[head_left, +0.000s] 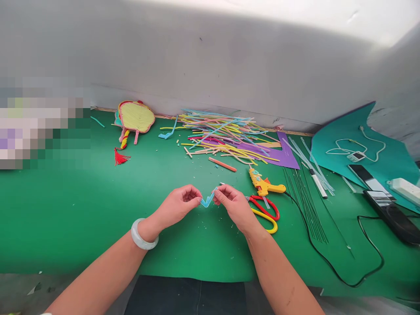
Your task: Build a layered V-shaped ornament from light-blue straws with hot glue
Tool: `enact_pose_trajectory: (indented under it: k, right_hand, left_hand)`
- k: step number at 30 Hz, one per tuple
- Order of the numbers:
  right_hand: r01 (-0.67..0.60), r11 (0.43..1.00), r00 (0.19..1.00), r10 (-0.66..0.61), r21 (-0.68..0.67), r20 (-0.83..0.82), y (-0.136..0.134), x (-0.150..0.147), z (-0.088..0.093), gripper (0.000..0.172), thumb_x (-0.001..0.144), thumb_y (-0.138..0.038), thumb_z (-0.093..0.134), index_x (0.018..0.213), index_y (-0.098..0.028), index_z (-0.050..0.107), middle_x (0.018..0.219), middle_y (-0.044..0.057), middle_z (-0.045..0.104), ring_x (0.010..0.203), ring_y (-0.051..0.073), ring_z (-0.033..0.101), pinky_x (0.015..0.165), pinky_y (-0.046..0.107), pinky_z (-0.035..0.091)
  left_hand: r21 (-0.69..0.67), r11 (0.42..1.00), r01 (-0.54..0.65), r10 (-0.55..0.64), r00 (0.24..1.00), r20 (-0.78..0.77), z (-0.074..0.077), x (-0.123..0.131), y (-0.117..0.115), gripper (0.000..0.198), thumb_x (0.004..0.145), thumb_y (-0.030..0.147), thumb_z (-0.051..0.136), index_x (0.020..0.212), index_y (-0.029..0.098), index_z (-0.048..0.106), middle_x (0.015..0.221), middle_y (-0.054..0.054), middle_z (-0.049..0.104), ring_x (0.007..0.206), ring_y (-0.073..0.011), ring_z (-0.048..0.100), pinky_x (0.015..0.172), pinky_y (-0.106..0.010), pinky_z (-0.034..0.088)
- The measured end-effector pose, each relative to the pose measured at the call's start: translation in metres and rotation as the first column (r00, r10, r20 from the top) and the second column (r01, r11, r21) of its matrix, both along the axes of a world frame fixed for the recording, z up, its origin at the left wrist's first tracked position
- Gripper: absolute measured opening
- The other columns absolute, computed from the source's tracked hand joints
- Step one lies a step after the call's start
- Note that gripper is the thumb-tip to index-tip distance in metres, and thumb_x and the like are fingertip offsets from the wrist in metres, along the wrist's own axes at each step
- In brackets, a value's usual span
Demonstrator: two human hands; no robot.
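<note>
Between my two hands is a small light-blue piece of bent craft sticks (206, 201), shaped like a V and held above the green table. My left hand (182, 202) pinches its left end between thumb and fingers. The right end is in the fingertips of my right hand (231, 203), which partly hide it. Close by my right hand lie scissors (274, 214) with one red and one yellow handle; their blades are mostly hidden. A yellow glue gun (264, 183) lies just beyond the scissors. A similar light-blue bent piece (166, 134) rests farther back.
Colourful craft sticks (223, 127) are heaped at the back on a purple sheet (288, 153). A yellow fan-shaped craft (136, 117) with a red tassel lies at left. Thin green wires (305, 205), a black cord (315, 249) and phones (390, 214) occupy the right side.
</note>
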State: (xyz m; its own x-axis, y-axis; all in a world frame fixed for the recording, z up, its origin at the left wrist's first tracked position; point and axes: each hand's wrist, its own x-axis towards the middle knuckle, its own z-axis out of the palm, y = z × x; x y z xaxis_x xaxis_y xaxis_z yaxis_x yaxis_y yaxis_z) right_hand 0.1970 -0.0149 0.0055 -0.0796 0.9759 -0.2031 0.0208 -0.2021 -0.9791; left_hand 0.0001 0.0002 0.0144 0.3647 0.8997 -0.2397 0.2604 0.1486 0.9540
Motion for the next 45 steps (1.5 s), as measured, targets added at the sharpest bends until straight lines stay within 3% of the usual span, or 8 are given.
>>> enact_pose_trajectory:
  k: [5,10,16,27,35,41,45]
  right_hand:
    - [0.01,1.0,1.0,-0.01,-0.011,0.002,0.001,-0.001,-0.001,0.042,0.073,-0.06,0.071,0.08,-0.02,0.062,0.074,0.001,0.064,0.074,0.017,0.058,0.076,0.033,0.048]
    - [0.068,0.998,0.997,-0.067,0.01,-0.037,0.002,-0.001,-0.003,0.04,0.073,-0.059,0.072,0.079,-0.02,0.061,0.074,0.0,0.063,0.073,0.016,0.058,0.078,0.033,0.047]
    - [0.156,0.987,0.986,-0.154,0.04,-0.059,0.002,-0.001,-0.003,0.038,0.075,-0.057,0.071,0.08,-0.02,0.062,0.075,0.0,0.062,0.074,0.015,0.056,0.077,0.032,0.047]
    - [0.076,0.996,0.997,-0.075,0.041,-0.034,0.002,-0.004,-0.004,0.039,0.076,-0.058,0.07,0.081,-0.021,0.06,0.075,0.0,0.063,0.075,0.016,0.058,0.079,0.033,0.049]
    - [0.086,0.995,0.993,-0.09,0.047,0.073,0.004,-0.006,-0.012,0.043,0.074,-0.063,0.068,0.084,-0.021,0.063,0.076,0.001,0.065,0.073,0.018,0.06,0.075,0.034,0.05]
    - [0.101,0.993,0.975,-0.111,0.059,0.194,0.006,-0.004,-0.018,0.049,0.079,-0.062,0.061,0.104,-0.02,0.067,0.077,0.004,0.066,0.073,0.019,0.061,0.07,0.034,0.049]
    - [0.159,0.98,0.951,-0.185,0.122,0.25,0.007,-0.002,-0.022,0.042,0.08,-0.061,0.06,0.094,-0.022,0.065,0.079,0.004,0.068,0.075,0.021,0.062,0.07,0.034,0.048]
  left_hand:
    - [-0.001,1.0,-0.006,0.006,1.0,0.017,0.005,0.0,0.001,0.032,0.081,0.049,0.062,0.093,0.019,0.064,0.087,-0.003,0.067,0.077,-0.0163,0.062,0.076,-0.032,0.051]
    - [0.003,0.998,-0.063,0.063,0.998,-0.001,0.005,0.0,0.002,0.046,0.086,0.057,0.054,0.109,0.018,0.062,0.082,-0.003,0.067,0.077,-0.0169,0.062,0.075,-0.032,0.05]
    - [-0.018,0.999,-0.047,0.047,0.999,0.014,0.001,0.0,0.002,0.042,0.083,0.058,0.059,0.094,0.018,0.063,0.085,-0.003,0.066,0.077,-0.0154,0.059,0.073,-0.03,0.048]
    - [-0.008,0.998,-0.066,0.066,0.996,0.059,0.002,0.0,0.003,0.034,0.078,0.052,0.064,0.082,0.018,0.062,0.076,0.0,0.062,0.072,-0.0143,0.056,0.072,-0.029,0.047]
    - [0.013,0.998,-0.067,0.068,0.997,-0.047,-0.002,-0.001,0.004,0.03,0.079,0.048,0.061,0.081,0.019,0.062,0.074,0.0,0.062,0.068,-0.0137,0.055,0.061,-0.026,0.044]
    - [0.008,0.995,-0.095,0.095,0.98,-0.178,-0.008,-0.005,0.01,0.028,0.076,0.046,0.06,0.077,0.018,0.061,0.068,0.0,0.063,0.059,-0.0127,0.053,0.055,-0.025,0.042]
    - [0.022,0.993,-0.116,0.117,0.95,-0.289,-0.01,-0.005,0.012,0.027,0.077,0.045,0.055,0.075,0.018,0.06,0.067,0.0,0.064,0.049,-0.0116,0.049,0.049,-0.025,0.038]
